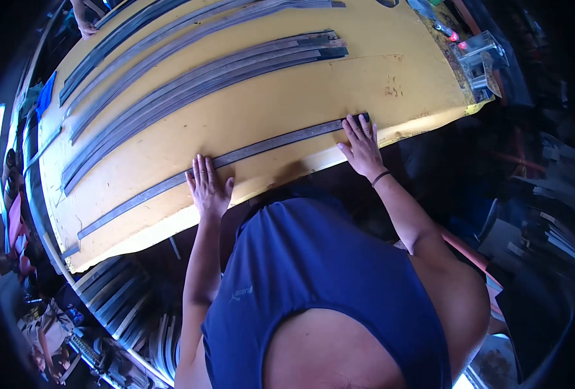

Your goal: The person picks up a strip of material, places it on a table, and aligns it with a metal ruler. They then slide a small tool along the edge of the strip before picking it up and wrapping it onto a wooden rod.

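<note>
A long, narrow dark grey strip (274,142) lies along the near edge of a yellow table (235,120). My left hand (208,188) rests flat with its fingertips on the strip, left of its middle, fingers stretched out. Near the strip's right end, my right hand (362,150) lies with spread fingers across it; a dark band circles that wrist. Neither hand is wrapped round anything. Beyond the strip, a bundle of similar strips (203,81) lies side by side on the table.
More strips (151,48) lie farther back. At the top left another person's hand (88,29) touches the table. A metal fixture (483,61) stands at the right corner. Stacked strips (116,301) are below the table's left end.
</note>
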Tool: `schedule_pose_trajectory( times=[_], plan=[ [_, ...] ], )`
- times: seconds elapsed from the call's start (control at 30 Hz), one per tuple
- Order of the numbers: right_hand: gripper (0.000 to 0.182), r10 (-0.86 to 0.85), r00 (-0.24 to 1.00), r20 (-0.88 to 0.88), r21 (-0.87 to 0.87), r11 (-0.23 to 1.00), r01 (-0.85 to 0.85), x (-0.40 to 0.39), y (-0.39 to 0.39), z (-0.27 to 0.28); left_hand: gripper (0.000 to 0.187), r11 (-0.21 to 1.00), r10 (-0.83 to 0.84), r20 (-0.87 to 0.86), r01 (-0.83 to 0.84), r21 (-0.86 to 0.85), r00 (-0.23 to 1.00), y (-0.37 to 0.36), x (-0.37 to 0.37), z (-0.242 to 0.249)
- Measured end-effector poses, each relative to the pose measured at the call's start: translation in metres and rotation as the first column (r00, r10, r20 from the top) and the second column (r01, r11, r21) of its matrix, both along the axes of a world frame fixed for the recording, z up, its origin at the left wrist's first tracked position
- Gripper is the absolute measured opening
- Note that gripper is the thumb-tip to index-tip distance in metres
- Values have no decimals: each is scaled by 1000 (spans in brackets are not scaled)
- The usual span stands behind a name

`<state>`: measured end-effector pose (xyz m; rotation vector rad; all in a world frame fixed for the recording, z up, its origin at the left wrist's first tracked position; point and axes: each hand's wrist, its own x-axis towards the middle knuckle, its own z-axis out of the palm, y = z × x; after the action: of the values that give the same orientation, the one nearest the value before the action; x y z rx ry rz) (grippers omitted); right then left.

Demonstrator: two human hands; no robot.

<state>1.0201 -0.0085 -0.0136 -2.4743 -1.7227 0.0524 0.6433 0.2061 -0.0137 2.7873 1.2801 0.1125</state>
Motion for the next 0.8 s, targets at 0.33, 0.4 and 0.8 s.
schedule_pose_trajectory(
  times=[0.33,0.4,0.8],
  plan=[
    [71,329,906,-266,211,937,-278,-49,40,-4,77,994,89,10,-90,57,996,-12,9,-13],
    [67,301,922,-242,217,943,-251,-43,41,0,77,994,100,-8,-100,49,995,-13,10,-12],
    [67,113,966,-232,232,971,-58,4,16,14,88,1000,25,225,-21,-17,974,-54,89,-10]
  ],
)
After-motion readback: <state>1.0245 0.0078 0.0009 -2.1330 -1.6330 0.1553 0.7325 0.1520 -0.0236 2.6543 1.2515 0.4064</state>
